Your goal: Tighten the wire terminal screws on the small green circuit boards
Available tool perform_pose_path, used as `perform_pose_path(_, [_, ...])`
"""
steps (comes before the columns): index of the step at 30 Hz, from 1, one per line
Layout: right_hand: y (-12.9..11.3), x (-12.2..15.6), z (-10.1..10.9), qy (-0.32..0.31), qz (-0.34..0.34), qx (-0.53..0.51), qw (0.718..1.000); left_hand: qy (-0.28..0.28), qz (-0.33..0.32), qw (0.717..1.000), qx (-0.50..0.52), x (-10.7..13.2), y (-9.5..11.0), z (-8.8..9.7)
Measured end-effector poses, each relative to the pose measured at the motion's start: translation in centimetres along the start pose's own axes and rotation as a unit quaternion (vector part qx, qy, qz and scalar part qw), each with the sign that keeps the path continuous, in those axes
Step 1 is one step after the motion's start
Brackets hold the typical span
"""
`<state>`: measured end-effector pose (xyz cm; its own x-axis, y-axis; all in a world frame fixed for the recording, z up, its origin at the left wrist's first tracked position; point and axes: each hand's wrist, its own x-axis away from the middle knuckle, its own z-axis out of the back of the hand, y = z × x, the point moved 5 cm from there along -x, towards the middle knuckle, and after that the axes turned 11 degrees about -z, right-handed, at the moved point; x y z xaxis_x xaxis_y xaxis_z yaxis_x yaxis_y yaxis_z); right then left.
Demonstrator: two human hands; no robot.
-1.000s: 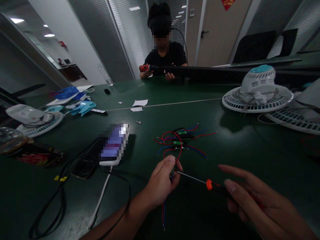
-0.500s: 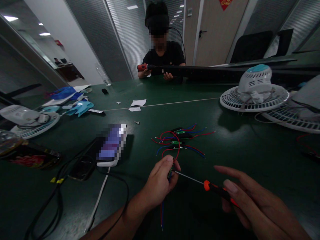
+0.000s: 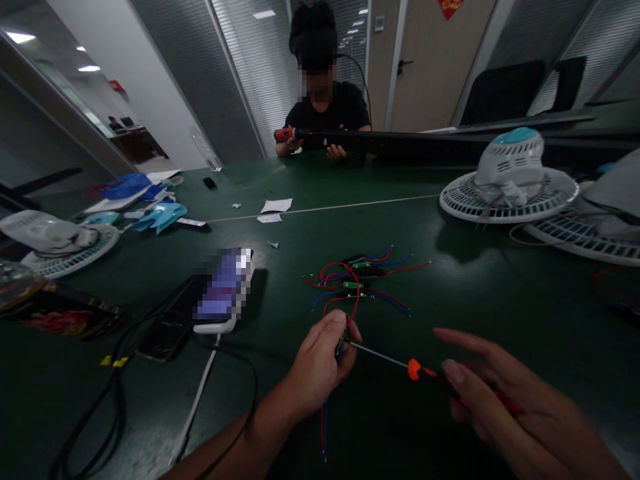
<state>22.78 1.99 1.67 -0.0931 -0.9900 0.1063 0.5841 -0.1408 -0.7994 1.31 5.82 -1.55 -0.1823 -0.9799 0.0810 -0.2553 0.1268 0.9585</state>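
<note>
My left hand (image 3: 320,363) is closed around a small green circuit board (image 3: 340,348), mostly hidden by the fingers. A red wire loops up from it, and red and blue wires (image 3: 325,430) hang below. My right hand (image 3: 515,400) grips the black and orange handle of a screwdriver (image 3: 415,370) between thumb and fingers, the index finger stretched out. The screwdriver's thin shaft points left, its tip at the board in my left hand. Just beyond lie several similar small circuit boards (image 3: 354,285) with red and blue wires on the dark green table (image 3: 400,440).
A phone (image 3: 220,293) on a white cable stands left of my hands, near a dark bottle (image 3: 55,303). White fan parts (image 3: 510,190) lie at right, another (image 3: 65,247) at left. Across the table a person (image 3: 327,107) holds a red power tool (image 3: 286,135) and a long black bar (image 3: 425,143).
My right hand has shifted slightly and its fingers have turned on the screwdriver handle, which has rotated. The left hand and the board stay in place.
</note>
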Motion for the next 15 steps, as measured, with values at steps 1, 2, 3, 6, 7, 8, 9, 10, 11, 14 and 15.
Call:
perform_pose_path(1, [-0.16,-0.05,0.07,0.000,0.004,0.003,1.000,0.000,0.001,1.000,0.000,-0.01,-0.04,0.02])
perform_pose_path(2, [-0.29,-0.11,0.13,0.001,0.005,0.004,1.000,-0.002,0.002,1.000,0.000,-0.03,-0.07,0.03])
perform_pose_path(3, [-0.40,-0.16,0.22,0.005,0.005,0.004,1.000,-0.004,0.003,1.000,0.000,-0.04,-0.10,0.03])
perform_pose_path(6, [-0.58,-0.22,0.33,0.010,-0.002,0.000,1.000,-0.006,0.005,1.000,0.000,-0.03,-0.06,0.03])
perform_pose_path(7, [-0.66,-0.15,0.32,0.011,-0.006,0.000,1.000,-0.005,0.005,1.000,-0.001,-0.02,0.00,0.02])
perform_pose_path(8, [-0.75,-0.05,0.28,0.010,-0.013,0.001,1.000,-0.004,0.005,1.000,-0.003,0.00,0.08,0.00])
perform_pose_path(9, [-0.84,0.09,0.22,0.009,-0.024,0.002,1.000,-0.002,0.005,1.000,-0.005,0.01,0.16,-0.02])
perform_pose_path(10, [-0.90,0.25,0.12,0.006,-0.039,0.002,0.999,0.000,0.004,1.000,-0.007,0.02,0.24,-0.06])
perform_pose_path(11, [-0.92,0.40,0.01,0.002,-0.057,-0.002,0.998,0.001,0.003,1.000,-0.008,0.03,0.31,-0.10])
perform_pose_path(14, [-0.71,0.57,-0.48,-0.029,-0.097,-0.015,0.995,0.001,-0.003,1.000,-0.005,0.00,0.41,-0.21])
perform_pose_path(15, [-0.55,0.51,-0.67,-0.046,-0.099,-0.014,0.994,0.001,-0.004,1.000,-0.003,-0.01,0.41,-0.22])
